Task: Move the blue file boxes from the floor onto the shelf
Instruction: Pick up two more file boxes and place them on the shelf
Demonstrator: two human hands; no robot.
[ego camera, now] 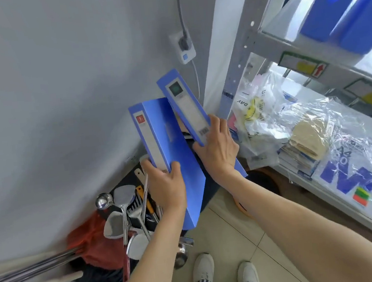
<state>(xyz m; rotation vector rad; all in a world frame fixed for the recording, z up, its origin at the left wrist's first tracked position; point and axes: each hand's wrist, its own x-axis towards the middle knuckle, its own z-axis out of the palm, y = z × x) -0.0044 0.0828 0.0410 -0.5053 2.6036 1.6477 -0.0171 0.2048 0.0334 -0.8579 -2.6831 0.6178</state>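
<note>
We hold one blue file box in each hand, both lifted clear of the floor in front of the grey wall. Our left hand (165,185) has its grip closed around the near end of the left file box (170,152), thumb on the broad blue face and fingers wrapped behind the white spine label. Our right hand (218,147) grips the near end of the right file box (184,102), fingers curled over the labelled spine and the palm against its side. The two boxes sit close together, the right one tilted up and farther away, overlapping the left one's far corner. To the right stands the metal shelf (269,43), with more blue file boxes (350,6) already on its upper level and plastic bags (269,108) on the level below. Near left, on the floor, lies a heap of metal ladles and spatulas (123,213).
</note>
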